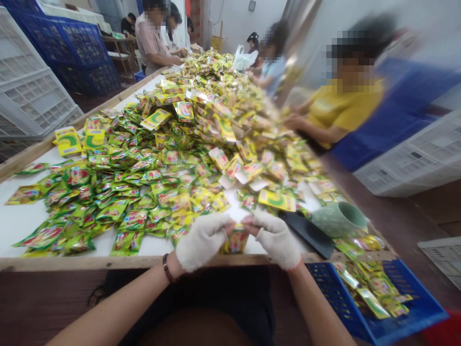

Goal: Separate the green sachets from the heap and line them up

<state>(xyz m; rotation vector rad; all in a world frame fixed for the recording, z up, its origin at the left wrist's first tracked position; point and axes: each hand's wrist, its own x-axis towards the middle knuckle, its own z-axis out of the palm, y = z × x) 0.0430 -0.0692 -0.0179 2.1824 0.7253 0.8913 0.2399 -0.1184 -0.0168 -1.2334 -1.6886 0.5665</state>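
My left hand (205, 240) and my right hand (275, 240) wear white knit gloves with the fingertips bare. Between them, at the near edge of the table, is a small yellow, green and red printed box (236, 241). The fingers of both hands pinch at its upper end, and part of it is hidden behind them. Left of my left hand lie many green foil packets (133, 218). Just beyond my hands are yellow boxes (276, 200), some with white flaps standing out. A dark flat object (309, 235) lies right of my right hand.
A pale green cup (340, 218) lies tipped at the table's right corner. Below it stands a blue crate (410, 322) holding packed boxes. The wooden table rim (118, 262) runs in front of me. Several co-workers sit or stand along the table, one in a yellow shirt (329, 110). White crates (29, 86) stand at left.
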